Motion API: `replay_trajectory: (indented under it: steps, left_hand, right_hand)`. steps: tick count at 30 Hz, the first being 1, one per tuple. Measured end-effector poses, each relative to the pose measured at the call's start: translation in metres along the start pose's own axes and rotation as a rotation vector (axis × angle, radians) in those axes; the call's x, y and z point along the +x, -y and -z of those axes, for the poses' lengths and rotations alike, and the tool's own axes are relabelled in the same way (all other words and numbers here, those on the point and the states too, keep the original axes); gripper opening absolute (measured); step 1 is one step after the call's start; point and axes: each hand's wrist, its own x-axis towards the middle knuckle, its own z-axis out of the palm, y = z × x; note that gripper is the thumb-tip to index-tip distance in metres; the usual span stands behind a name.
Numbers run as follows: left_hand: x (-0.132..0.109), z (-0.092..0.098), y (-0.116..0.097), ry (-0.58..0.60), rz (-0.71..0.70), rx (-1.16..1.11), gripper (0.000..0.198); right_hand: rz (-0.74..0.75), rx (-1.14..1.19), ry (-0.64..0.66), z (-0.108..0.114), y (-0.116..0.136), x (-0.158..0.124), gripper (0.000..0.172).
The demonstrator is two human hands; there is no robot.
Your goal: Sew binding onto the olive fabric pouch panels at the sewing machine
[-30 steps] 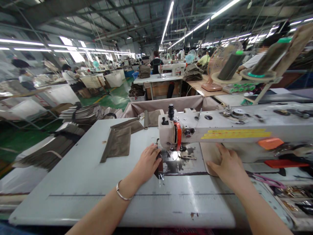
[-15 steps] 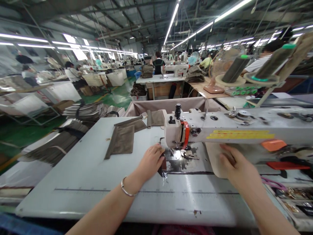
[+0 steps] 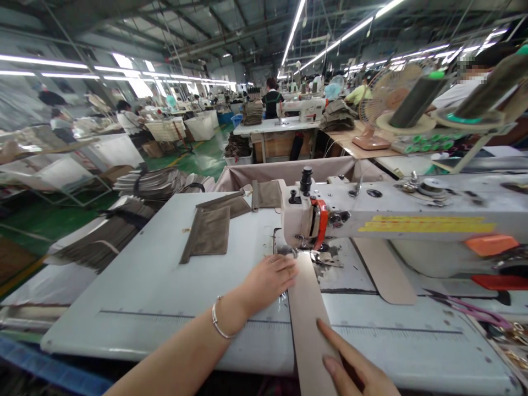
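Observation:
A long beige fabric strip [image 3: 307, 313] runs from the presser foot area of the sewing machine [image 3: 303, 214] down over the table's front edge. My left hand [image 3: 270, 280], with a bracelet at its wrist, presses its closed fingers on the strip's upper left edge beside the needle area. The small dark piece under that hand is mostly hidden. Lower down, my right hand [image 3: 350, 366] grips the strip's right edge with thumb and finger. Another beige strip [image 3: 390, 275] with rounded corners lies under the machine arm, to the right.
Brown sewn pieces [image 3: 212, 228] lie at the table's back left. Purple-handled scissors [image 3: 474, 308] and an orange object [image 3: 490, 245] sit at the right. Stacked fabric bundles [image 3: 111, 231] stand left of the table. Thread cones [image 3: 418, 99] and a fan [image 3: 373, 110] are behind; several people work farther off.
My right hand has brought a beige strip from under the machine arm to the needle area, toward me. My left hand, formerly on a dark piece, now presses on this strip's edge.

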Motion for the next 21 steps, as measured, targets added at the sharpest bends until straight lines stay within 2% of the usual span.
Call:
replay_trajectory:
  steps: [4,10,21]
  left_hand:
    - [0.000,0.000,0.002,0.005,0.034,-0.031,0.037]
    - [0.001,-0.001,0.002,0.007,0.069,-0.067,0.038]
    - [0.002,-0.001,0.002,-0.023,0.076,-0.112,0.036]
  right_hand:
    - [-0.014,0.038,0.016,0.011,0.010,0.015,0.047]
    - [-0.109,0.125,-0.020,-0.001,0.010,0.014,0.047]
    - [-0.009,0.068,0.006,0.002,-0.003,0.022,0.052]
